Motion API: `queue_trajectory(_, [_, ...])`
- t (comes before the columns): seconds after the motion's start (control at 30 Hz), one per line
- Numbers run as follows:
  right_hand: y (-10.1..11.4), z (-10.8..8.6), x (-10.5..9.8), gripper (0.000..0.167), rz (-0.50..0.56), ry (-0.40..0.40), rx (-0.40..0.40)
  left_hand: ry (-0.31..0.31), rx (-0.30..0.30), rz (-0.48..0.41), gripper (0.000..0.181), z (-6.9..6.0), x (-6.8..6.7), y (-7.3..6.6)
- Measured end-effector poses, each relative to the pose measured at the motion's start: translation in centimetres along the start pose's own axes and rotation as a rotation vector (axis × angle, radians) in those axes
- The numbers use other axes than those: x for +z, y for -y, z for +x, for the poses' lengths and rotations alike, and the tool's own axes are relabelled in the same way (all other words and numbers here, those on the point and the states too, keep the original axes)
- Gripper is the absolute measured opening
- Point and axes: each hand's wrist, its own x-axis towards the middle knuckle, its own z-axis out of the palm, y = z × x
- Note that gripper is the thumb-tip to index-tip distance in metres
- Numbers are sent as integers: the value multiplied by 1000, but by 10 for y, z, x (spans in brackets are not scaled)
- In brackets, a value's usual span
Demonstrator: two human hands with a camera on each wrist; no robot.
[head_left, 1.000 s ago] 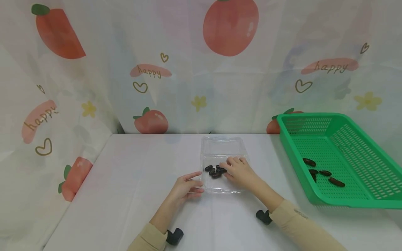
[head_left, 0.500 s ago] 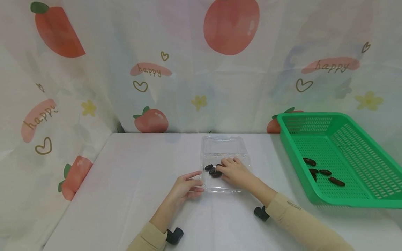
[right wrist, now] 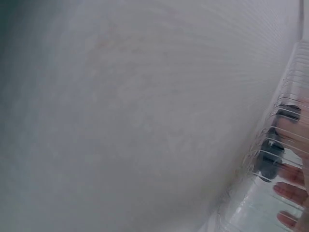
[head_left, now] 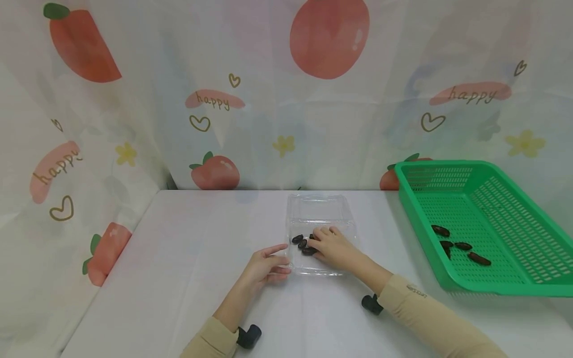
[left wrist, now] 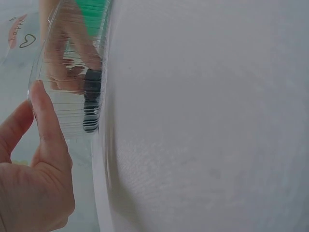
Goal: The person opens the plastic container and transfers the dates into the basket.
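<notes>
A clear plastic clamshell box [head_left: 319, 268] lies with its lid folded back on the white table. Several dark brown dates [head_left: 308, 251] are clustered in its left half. Over them my right hand [head_left: 337, 248] reaches in from the right, its curled fingers round a date; the fingertips are largely hidden in the head view. The right wrist view shows dates [right wrist: 269, 157] beside the fingers through the ribbed wall. My left hand [head_left: 264, 266] touches the box's left side with loosely spread fingers; in the left wrist view its thumb and finger [left wrist: 46, 108] meet the rim.
A green mesh basket [head_left: 515, 258] stands at the right, with several loose dates [head_left: 479, 258] inside. The box's lid [head_left: 319, 206] lies towards the patterned cloth [head_left: 331, 124] behind the table. Both sleeves carry dark wrist cameras [head_left: 248, 337].
My right hand has shifted left over the dates in the box, then dipped slightly lower. My left hand stays at the box's left side. The basket's dates look unchanged.
</notes>
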Motion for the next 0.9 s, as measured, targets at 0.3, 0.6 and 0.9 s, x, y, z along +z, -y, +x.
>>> queue_trajectory(0.3, [1, -1, -4, 26, -4, 7, -3, -10, -5, 3, 45, 1, 0, 0])
queue_trajectory(0.6, [0, 1, -6, 26, -15, -10, 5, 1, 6, 4, 47, 2, -1, 2])
queue_trajectory(0.9, [-5, 1, -20, 22, -53, -95, 27, 11, 17, 3, 47, 0, -1, 0])
